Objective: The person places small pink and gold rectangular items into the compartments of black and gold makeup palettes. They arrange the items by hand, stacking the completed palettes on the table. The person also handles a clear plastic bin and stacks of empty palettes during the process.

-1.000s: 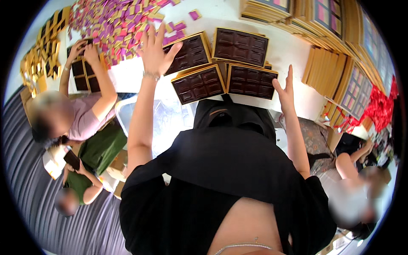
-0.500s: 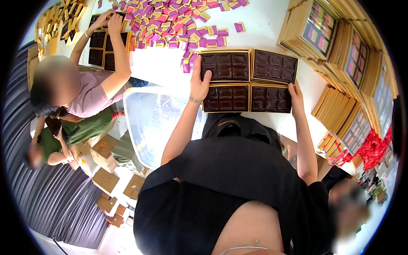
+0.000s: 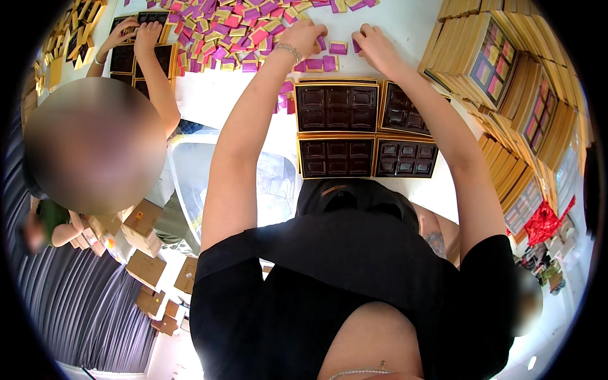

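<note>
Both my arms reach forward over the dark brown trays to the small purple-and-gold wrapped squares. My left hand (image 3: 303, 38) is closed, its fingertips pinching a purple square (image 3: 322, 44) at the right edge of the pile. Opposite it, my right hand (image 3: 377, 50) pinches another purple square (image 3: 356, 46). Between the hands a single wrapped square (image 3: 338, 47) lies on the white table. Nearer me, gold-edged boxes with dark moulded trays (image 3: 337, 107) sit in two rows, each tray divided into several hollows. My right forearm hides part of the far right tray (image 3: 403, 107).
A large pile of pink, purple and gold squares (image 3: 234, 31) spreads at the far left. Stacked gold boxes (image 3: 465, 47) line the right side. A clear plastic tub (image 3: 218, 149) stands left of my arm. At the left a co-worker's hands (image 3: 136, 31) work over similar trays (image 3: 121, 60).
My hands have let go of the sides of the tray boxes and moved forward to the wrapped squares. The boxes now sit slightly nearer me. The co-worker has leaned closer.
</note>
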`<state>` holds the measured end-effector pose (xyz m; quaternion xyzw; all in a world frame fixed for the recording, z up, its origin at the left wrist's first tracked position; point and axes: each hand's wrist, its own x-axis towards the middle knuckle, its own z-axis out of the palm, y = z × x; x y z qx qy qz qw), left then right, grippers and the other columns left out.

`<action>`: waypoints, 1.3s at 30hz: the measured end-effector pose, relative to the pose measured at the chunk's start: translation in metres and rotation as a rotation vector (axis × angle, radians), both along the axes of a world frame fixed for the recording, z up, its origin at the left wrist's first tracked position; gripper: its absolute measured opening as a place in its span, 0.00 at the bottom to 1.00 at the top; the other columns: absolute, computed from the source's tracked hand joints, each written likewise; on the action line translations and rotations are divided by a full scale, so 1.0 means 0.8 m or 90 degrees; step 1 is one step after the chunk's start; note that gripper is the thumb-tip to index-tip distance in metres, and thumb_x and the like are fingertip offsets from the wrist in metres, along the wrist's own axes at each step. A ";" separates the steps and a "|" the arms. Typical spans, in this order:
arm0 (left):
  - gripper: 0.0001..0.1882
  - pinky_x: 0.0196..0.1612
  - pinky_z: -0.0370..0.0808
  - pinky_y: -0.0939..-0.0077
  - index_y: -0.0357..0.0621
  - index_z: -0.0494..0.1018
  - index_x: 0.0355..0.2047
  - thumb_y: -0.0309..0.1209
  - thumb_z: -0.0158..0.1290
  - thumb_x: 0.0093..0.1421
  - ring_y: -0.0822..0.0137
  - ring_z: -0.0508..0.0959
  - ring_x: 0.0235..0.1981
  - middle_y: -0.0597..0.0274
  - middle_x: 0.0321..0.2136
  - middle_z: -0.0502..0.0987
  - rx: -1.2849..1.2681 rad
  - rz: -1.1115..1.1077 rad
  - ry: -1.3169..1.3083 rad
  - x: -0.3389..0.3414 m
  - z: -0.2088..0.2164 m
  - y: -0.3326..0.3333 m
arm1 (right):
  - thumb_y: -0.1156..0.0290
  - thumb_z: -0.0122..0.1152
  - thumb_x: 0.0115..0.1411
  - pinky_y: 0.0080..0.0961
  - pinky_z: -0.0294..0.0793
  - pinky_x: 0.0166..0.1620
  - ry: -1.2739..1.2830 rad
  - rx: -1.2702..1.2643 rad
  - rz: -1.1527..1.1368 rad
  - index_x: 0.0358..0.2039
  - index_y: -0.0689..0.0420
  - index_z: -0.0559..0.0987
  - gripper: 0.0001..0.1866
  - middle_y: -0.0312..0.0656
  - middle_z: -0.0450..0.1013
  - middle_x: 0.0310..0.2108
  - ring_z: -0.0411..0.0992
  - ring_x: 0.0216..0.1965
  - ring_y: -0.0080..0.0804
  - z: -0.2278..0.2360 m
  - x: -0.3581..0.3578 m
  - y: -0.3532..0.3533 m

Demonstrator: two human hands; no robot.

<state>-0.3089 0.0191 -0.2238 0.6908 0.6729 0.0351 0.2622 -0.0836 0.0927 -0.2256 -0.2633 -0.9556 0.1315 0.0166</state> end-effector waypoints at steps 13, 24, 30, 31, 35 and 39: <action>0.13 0.37 0.77 0.74 0.49 0.80 0.40 0.30 0.63 0.53 0.70 0.81 0.32 0.64 0.33 0.82 0.083 0.040 -0.280 -0.013 0.109 -0.068 | 0.77 0.64 0.54 0.33 0.75 0.38 0.202 -0.341 -0.162 0.35 0.57 0.76 0.08 0.39 0.76 0.34 0.75 0.34 0.36 0.084 0.010 -0.005; 0.16 0.39 0.77 0.71 0.49 0.80 0.44 0.26 0.62 0.53 0.62 0.79 0.36 0.62 0.34 0.82 0.317 0.064 -0.210 0.037 0.087 -0.176 | 0.88 0.60 0.54 0.21 0.77 0.37 0.422 -0.282 -0.010 0.29 0.60 0.77 0.07 0.37 0.77 0.42 0.76 0.37 0.30 0.101 0.068 -0.130; 0.20 0.52 0.73 0.65 0.48 0.79 0.46 0.28 0.64 0.50 0.57 0.75 0.48 0.62 0.47 0.79 0.419 0.165 -0.168 0.055 0.085 -0.206 | 0.87 0.62 0.51 0.24 0.78 0.39 0.434 -0.253 0.031 0.29 0.58 0.77 0.09 0.37 0.78 0.42 0.77 0.40 0.33 0.091 0.046 -0.135; 0.20 0.54 0.70 0.62 0.48 0.78 0.46 0.29 0.64 0.50 0.54 0.72 0.51 0.62 0.50 0.77 0.403 0.174 -0.184 0.056 0.080 -0.212 | 0.87 0.61 0.51 0.25 0.79 0.41 0.421 -0.222 0.069 0.31 0.58 0.78 0.09 0.37 0.78 0.43 0.77 0.41 0.34 0.088 0.042 -0.134; 0.15 0.55 0.69 0.61 0.48 0.81 0.40 0.29 0.63 0.50 0.55 0.71 0.52 0.64 0.49 0.77 0.413 0.205 -0.197 0.060 0.062 -0.214 | 0.81 0.58 0.54 0.30 0.75 0.51 0.316 -0.092 0.198 0.39 0.59 0.78 0.11 0.37 0.76 0.48 0.73 0.51 0.38 0.075 0.038 -0.133; 0.16 0.56 0.69 0.65 0.53 0.82 0.41 0.29 0.63 0.48 0.58 0.73 0.51 0.66 0.48 0.78 0.379 0.279 -0.218 0.067 0.060 -0.223 | 0.74 0.54 0.58 0.36 0.67 0.62 0.194 0.072 0.274 0.48 0.63 0.77 0.17 0.40 0.69 0.57 0.65 0.61 0.39 0.085 0.048 -0.144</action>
